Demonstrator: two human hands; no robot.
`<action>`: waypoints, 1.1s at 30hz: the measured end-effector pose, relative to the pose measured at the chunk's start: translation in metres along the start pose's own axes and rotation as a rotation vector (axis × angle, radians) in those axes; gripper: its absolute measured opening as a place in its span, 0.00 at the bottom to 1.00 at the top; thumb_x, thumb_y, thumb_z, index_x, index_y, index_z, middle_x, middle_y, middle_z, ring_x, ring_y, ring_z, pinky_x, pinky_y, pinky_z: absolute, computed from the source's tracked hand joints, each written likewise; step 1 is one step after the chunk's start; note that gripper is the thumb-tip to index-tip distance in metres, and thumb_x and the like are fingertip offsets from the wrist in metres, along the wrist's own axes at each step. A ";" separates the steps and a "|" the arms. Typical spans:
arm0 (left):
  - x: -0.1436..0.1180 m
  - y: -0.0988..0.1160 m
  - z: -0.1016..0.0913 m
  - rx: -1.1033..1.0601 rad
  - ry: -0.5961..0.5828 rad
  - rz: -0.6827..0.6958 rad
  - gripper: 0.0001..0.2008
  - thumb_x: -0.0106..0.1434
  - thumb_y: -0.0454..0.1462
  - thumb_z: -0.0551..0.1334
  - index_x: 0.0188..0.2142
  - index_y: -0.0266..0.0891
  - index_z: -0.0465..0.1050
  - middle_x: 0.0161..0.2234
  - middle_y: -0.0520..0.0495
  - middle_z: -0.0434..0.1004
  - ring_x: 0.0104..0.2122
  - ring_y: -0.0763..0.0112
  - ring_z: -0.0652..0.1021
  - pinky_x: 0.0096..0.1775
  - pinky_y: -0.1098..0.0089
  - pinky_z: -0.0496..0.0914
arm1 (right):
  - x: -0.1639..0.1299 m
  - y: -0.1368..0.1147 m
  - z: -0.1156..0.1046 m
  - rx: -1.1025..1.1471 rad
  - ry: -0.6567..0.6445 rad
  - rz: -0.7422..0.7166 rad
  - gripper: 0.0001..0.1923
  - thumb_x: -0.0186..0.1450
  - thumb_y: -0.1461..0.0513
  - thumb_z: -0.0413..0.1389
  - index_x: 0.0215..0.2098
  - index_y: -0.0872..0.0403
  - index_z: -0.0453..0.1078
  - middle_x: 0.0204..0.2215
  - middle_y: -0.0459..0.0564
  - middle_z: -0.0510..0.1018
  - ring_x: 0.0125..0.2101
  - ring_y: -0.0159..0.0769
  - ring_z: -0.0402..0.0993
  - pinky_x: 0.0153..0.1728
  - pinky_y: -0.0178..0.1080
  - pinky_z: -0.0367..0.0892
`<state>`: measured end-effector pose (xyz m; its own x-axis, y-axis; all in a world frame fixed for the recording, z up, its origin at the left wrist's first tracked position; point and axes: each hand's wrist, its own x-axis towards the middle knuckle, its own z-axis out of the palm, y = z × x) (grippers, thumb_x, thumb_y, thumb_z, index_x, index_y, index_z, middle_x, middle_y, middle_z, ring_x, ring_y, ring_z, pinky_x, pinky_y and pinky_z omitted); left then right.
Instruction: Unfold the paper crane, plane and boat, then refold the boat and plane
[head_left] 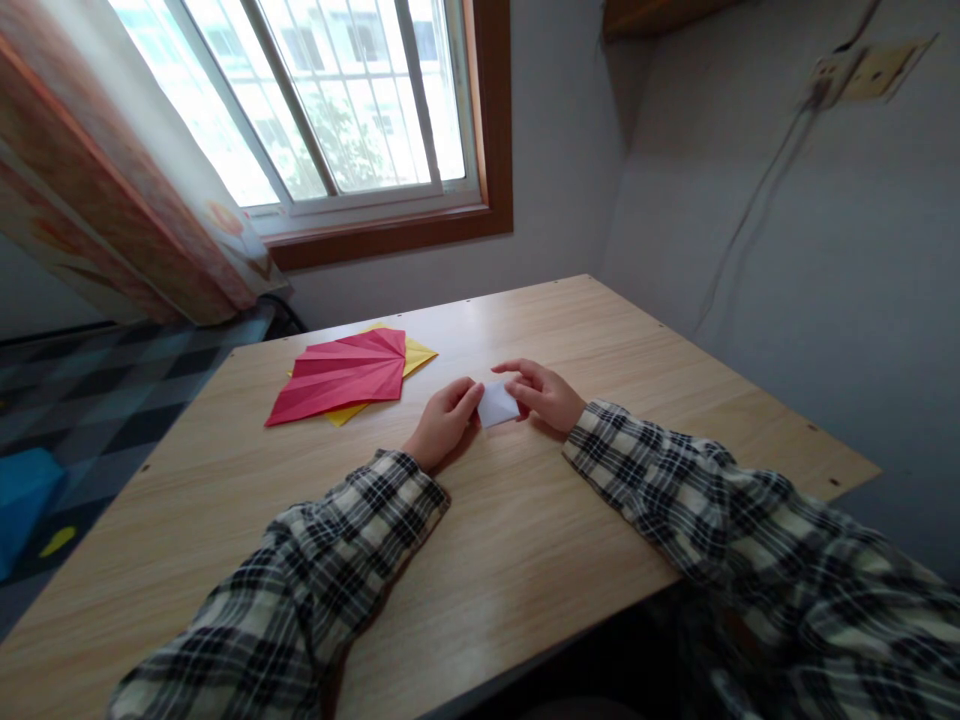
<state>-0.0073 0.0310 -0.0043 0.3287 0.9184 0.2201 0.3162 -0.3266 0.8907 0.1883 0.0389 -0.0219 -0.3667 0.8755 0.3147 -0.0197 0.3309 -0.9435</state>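
A small white folded piece of paper [497, 405] lies near the middle of the frame on the light wooden table [525, 540]. The left hand [444, 424] pinches its left edge with curled fingers. The right hand [544, 393] pinches its right edge, fingers bent. The paper looks very light, thin and easy to bend or tear, so the edges seem the best places to hold. Left of the hands lies a red pleated sheet of paper [345, 375] on a yellow sheet of paper [415, 355].

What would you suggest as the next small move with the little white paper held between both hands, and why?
Probably press the fold flat on the wooden table. The small white paper sits pinched between the left hand and the right hand, low over the tabletop, with room clear of the red creased paper.
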 end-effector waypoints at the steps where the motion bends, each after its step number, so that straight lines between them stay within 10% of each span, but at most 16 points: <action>1: 0.000 0.000 0.000 -0.004 0.008 -0.001 0.17 0.67 0.47 0.56 0.26 0.40 0.64 0.21 0.54 0.65 0.23 0.73 0.67 0.27 0.71 0.61 | 0.000 0.001 0.000 0.011 -0.016 0.011 0.22 0.65 0.53 0.56 0.54 0.54 0.66 0.20 0.37 0.68 0.21 0.28 0.67 0.24 0.33 0.69; 33: 0.000 -0.005 0.002 -0.072 0.076 0.002 0.19 0.67 0.51 0.54 0.27 0.40 0.62 0.24 0.54 0.63 0.25 0.73 0.66 0.27 0.72 0.63 | 0.002 0.005 -0.001 0.077 -0.144 0.149 0.18 0.61 0.51 0.63 0.38 0.58 0.71 0.25 0.47 0.79 0.23 0.29 0.76 0.27 0.33 0.73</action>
<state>-0.0071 0.0320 -0.0095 0.2599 0.9331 0.2487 0.2504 -0.3139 0.9158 0.1883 0.0423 -0.0263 -0.4999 0.8515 0.1583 -0.0239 0.1691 -0.9853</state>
